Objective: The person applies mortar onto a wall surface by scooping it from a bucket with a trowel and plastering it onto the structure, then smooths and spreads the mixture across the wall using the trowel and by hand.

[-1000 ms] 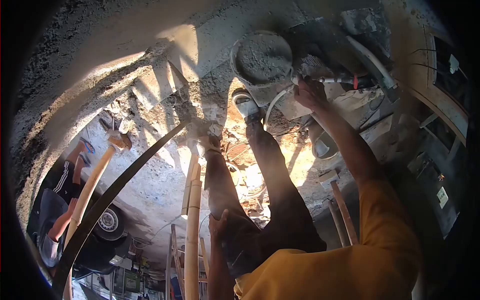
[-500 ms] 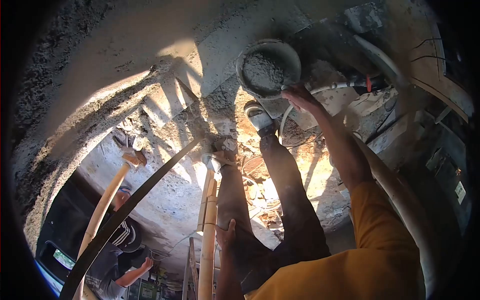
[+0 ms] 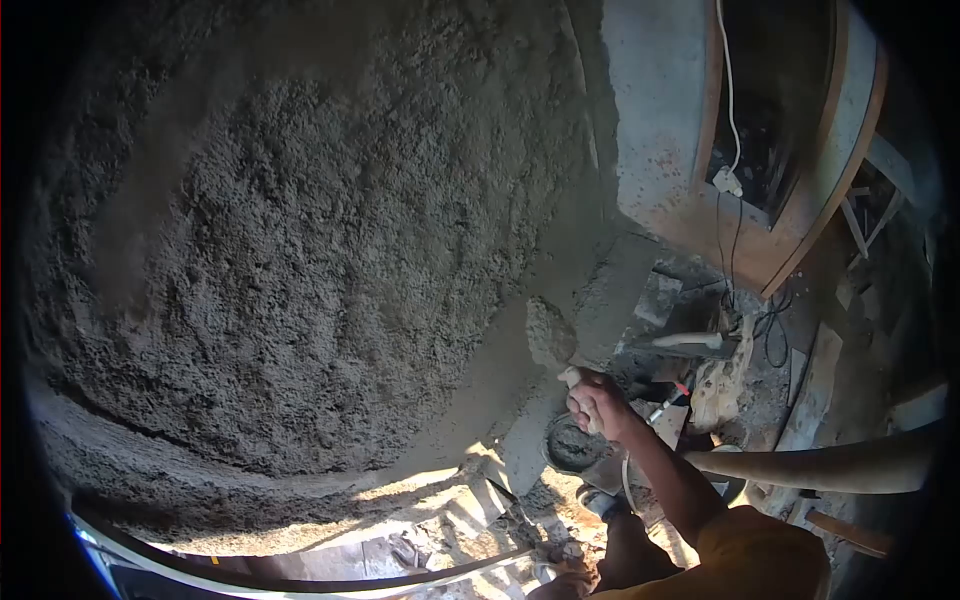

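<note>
My right hand (image 3: pixel 595 402) is closed round the pale handle of a trowel (image 3: pixel 571 377). Grey wet mortar (image 3: pixel 548 332) covers the blade, which is raised in front of the plastered wall (image 3: pixel 340 240). Below that hand stands a round bucket (image 3: pixel 550 455) with mortar inside. At the bottom edge, my left hand (image 3: pixel 562 588) is partly visible near my leg; its fingers cannot be made out.
A wooden frame (image 3: pixel 745 250) with a hanging white cable (image 3: pixel 728 90) borders the wall at upper right. Rubble, a pale-handled tool (image 3: pixel 685 341) and a red-tipped item (image 3: pixel 681 389) lie on the right. A thick pale pole (image 3: pixel 810 468) crosses the right side.
My view has swung up from the floor to the wall. My right hand has risen from the bucket and now shows a mortar-loaded trowel. The other person is out of view.
</note>
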The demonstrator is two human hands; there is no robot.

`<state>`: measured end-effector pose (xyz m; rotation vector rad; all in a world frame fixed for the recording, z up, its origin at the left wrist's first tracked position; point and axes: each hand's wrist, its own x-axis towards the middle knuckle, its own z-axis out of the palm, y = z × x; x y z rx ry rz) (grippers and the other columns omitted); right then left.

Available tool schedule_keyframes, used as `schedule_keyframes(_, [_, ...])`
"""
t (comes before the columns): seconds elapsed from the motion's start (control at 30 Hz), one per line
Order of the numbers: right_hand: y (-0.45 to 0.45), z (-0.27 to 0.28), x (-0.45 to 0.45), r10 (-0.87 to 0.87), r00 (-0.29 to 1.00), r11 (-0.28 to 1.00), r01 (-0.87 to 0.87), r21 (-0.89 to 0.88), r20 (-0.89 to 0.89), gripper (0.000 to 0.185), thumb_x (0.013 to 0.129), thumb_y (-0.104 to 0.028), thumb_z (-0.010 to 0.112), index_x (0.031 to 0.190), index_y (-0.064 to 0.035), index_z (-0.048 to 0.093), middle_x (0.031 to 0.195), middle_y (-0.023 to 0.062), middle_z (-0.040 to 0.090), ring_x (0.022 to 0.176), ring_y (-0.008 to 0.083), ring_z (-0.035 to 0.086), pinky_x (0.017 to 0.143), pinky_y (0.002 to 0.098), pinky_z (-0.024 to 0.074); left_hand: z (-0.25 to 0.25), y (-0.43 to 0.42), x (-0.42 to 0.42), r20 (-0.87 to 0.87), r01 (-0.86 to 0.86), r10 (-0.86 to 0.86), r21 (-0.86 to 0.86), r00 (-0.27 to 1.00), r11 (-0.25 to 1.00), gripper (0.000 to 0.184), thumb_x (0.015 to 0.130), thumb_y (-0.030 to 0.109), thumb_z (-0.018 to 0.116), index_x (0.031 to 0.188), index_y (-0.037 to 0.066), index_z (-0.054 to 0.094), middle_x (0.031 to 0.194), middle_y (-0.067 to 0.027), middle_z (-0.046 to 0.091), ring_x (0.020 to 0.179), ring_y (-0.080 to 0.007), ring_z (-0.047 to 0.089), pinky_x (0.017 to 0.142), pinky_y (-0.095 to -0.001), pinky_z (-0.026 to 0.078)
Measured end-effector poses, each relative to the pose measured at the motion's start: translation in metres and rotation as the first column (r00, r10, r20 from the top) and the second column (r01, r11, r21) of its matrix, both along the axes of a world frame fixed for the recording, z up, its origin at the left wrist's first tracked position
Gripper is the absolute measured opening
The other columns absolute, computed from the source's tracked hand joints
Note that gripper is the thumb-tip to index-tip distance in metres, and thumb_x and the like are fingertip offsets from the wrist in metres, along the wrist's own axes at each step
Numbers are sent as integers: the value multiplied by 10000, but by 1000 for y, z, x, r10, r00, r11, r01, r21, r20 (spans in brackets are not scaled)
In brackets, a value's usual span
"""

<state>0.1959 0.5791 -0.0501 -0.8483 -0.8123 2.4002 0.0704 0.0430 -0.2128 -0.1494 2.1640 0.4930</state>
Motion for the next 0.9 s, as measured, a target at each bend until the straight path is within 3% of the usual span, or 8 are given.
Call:
schedule_keyframes(0.17, [100,175,3,-425,843,821,513,253,-330,425,930,-145,653,1344,-60,603,781,66,605,504,153,536,442,303,451,65,42,-39,-48,-100,108,145,993,984,489,1029,348,648,1311,-51,657,1223,-256,731,1117,-399,710,962,-475,553])
schedule_keyframes(0.3, [169,273,1,-801,448,240,848,472,-397,273,923,-109,691,1172,-6,650,780,57,631,522,149,574,453,310,458,88,47,-55,-55,-162,175,194,983,968,482,1032,341,652,1317,-48,655,1222,-248,732,1109,-380,714,945,-459,558])
schedule_keyframes(0.47, [281,284,-60,-758,-301,-597,679,428,-579,255,868,-160,756,1029,18,670,686,83,649,519,210,611,495,388,478,97,25,-59,-49,-272,288,210,956,939,475,1035,333,657,1323,-44,653,1221,-238,734,1100,-356,720,924,-438,565])
schedule_keyframes(0.53, [304,264,-119,-850,-277,-525,508,683,-447,314,817,-232,803,976,17,696,701,147,710,586,283,693,560,445,531,97,12,-54,-43,-325,341,210,939,922,472,1036,330,658,1326,-43,652,1221,-234,734,1097,-346,722,915,-430,568])
schedule_keyframes(0.6, [286,240,-183,-970,234,20,342,939,-65,303,794,-284,829,904,-13,751,790,190,764,718,353,769,653,484,580,96,-6,-45,-37,-368,383,199,923,908,469,1037,327,660,1329,-41,651,1221,-230,735,1093,-336,724,907,-422,571])
schedule_keyframes(0.7, [109,182,-192,-534,797,-58,299,953,-283,415,831,-166,807,1223,-69,713,941,143,776,776,326,769,703,443,610,93,-30,-32,-25,-439,450,178,893,881,465,1039,322,663,1333,-39,650,1220,-224,736,1087,-322,727,894,-409,575])
schedule_keyframes(0.77, [-6,93,-172,-435,848,65,365,929,-303,393,866,-60,737,1257,-76,707,969,140,757,840,310,763,686,436,613,92,-61,-13,-16,-483,491,155,871,862,462,1041,318,665,1336,-37,649,1220,-220,737,1084,-312,729,886,-401,578])
schedule_keyframes(0.9, [-137,-106,-62,-141,687,438,-603,667,713,365,866,-196,710,1223,-120,713,931,140,737,846,351,744,738,476,598,95,-117,28,95,-540,531,160,842,826,430,1046,271,692,1349,-29,633,1198,-164,733,1026,-210,719,817,-314,570])
